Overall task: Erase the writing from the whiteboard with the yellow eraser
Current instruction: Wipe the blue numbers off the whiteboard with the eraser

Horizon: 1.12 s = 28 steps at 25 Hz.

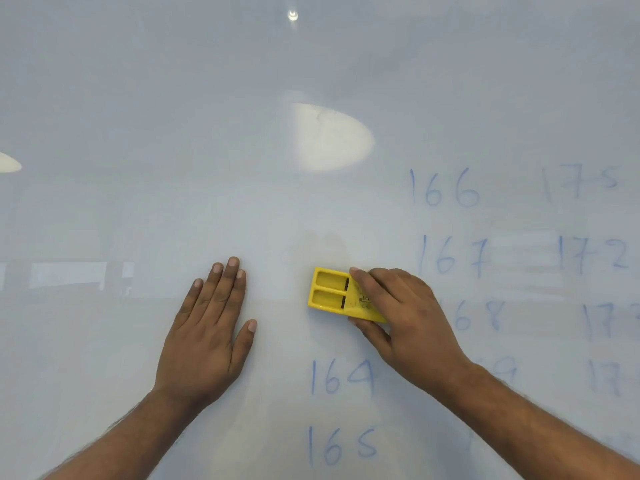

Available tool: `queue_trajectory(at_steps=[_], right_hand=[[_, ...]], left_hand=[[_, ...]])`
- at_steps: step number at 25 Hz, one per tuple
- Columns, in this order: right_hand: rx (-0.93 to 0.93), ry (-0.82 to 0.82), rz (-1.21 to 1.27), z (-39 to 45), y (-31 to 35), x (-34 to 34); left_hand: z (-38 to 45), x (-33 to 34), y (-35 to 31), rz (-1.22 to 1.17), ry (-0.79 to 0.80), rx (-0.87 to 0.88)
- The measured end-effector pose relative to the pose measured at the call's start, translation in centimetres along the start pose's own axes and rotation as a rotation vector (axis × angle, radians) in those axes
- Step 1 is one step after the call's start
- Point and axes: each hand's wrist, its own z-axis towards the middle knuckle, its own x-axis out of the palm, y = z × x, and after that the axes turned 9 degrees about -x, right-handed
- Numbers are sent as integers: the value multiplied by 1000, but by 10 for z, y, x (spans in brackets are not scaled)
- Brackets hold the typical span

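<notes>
A white whiteboard (173, 133) fills the whole view. My right hand (398, 313) grips the yellow eraser (332, 294) and presses it flat on the board at centre. My left hand (207, 334) lies flat on the board to the left of the eraser, fingers together, holding nothing. Blue handwritten numbers remain: 164 (341, 375) and 165 (341, 445) below the eraser, 166 (445, 187) and 167 (453, 258) to the upper right. My right hand and forearm partly hide 168 (481, 318) and the number under it.
A further column of faint blue numbers, 175 (578, 181) and 172 (592, 254) among them, runs down the right edge. Bright lamp reflections (329, 136) show on the board above the eraser. A faint smudge (318, 247) lies just above the eraser.
</notes>
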Motion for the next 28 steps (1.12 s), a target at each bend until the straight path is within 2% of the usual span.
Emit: queue_trajectory(at_steps=[2,7,12,14,18,20,28], right_hand=[[1,0,30,-2,12,7],[-151,109,39,-45,45,19],[-283,191,-43,-76,40,11],[-273,186,-63,-71,31,5],[-86,84,12,-50,26,7],[-56,66,48,-47,35,12],[-275,195,-7,-112,65,29]], left_hand=[[-3,0,0,-8,-1,-1],[-10,1,1,-12,4,-3],[-18,1,1,-6,14,-17],[-23,2,1,-8,19,-28],[-36,5,-6,-24,19,-65],[-46,7,-9,-33,20,-78],[-90,13,-12,-23,78,-40]])
